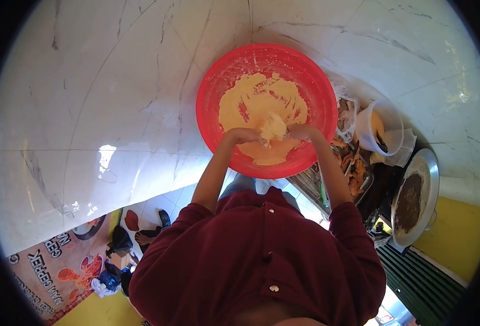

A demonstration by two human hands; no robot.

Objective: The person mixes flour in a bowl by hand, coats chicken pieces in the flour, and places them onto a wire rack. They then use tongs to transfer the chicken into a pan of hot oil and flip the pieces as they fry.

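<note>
A large red basin (206, 111) stands in front of me, with pale yellow flour (237, 103) spread over its bottom and smeared up its sides. Both my hands are inside it, low over the near half. Between them is a lump coated in flour (273, 126); what lies under the coating is hidden. My left hand (246, 136) grips the lump from the left, its fingertips dusted with flour. From the other side my right hand (301, 132) holds it, fingers curled and partly hidden.
Right of the basin are a plastic bag (347, 115), a clear tub (388, 127) and a tray of fried pieces (356, 176). Farther right sits a wide metal pan (431, 182) with dark oil. White marbled tile walls (131, 70) rise behind; a printed banner (50, 274) is lower left.
</note>
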